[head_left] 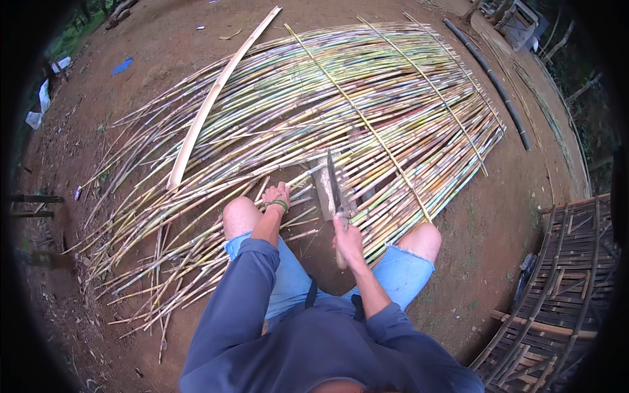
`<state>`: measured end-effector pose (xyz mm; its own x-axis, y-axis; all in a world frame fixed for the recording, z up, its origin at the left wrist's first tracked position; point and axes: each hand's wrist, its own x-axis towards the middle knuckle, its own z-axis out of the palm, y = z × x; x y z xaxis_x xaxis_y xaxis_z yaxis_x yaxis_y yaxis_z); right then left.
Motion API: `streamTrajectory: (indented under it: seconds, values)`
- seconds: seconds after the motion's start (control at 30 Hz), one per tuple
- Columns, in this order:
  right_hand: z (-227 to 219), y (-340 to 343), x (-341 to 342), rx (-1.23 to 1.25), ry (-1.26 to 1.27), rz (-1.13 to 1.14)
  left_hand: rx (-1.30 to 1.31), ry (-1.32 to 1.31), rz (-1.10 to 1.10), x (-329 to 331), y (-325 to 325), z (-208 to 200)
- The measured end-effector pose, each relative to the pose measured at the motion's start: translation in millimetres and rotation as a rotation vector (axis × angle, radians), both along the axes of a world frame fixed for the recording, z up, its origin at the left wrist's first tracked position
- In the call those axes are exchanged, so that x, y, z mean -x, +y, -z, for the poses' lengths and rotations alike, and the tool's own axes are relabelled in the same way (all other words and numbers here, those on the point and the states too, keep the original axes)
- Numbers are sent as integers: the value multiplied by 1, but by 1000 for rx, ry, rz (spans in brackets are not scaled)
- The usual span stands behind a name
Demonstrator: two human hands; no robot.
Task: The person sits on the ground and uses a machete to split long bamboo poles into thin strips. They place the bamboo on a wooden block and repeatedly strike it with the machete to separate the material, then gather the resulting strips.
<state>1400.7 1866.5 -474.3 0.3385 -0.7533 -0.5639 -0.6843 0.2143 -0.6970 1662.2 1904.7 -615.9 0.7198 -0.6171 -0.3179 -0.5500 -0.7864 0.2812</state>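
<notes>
My right hand (348, 238) is wrapped round the handle of a machete (334, 182), whose dark blade points away from me over a wooden block (323, 196). Between my knees, my left hand (276, 194) is closed on a bamboo stick (301, 178) that runs toward the block; the fingers are partly hidden. A broad mat of thin bamboo sticks (262, 118) spreads on the ground in front of me. A bamboo crosspiece (357, 108) lies over them, and further ones cross at the right. Cut ends of several sticks stop short near my left hand.
A long split bamboo piece (213, 101) lies across the mat's left part. A dark pole (491, 82) rests on the bare soil (485, 216) beyond its right end. At the lower right stands a slatted bamboo structure (557, 295). A blue scrap (122, 67) lies far left.
</notes>
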Motion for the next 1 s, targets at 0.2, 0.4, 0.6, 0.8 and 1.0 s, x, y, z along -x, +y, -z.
streamTrajectory:
  seconds: [0.2,0.4,0.6,0.8,1.0]
  values:
    - [-112,-28,-28,394,-799,18,-11,19,0,9,19,9]
    - [76,0,16,347,68,-16,-10,55,34,16,-3,-7]
    - [-2,-5,-19,-30,-100,55,-153,141,-7,4,29,0]
    - [-72,-28,-14,288,-479,44,-36,-11,-46,20,15,-31]
    - [-26,1,0,152,-356,115,372,-516,260,-10,-17,-41]
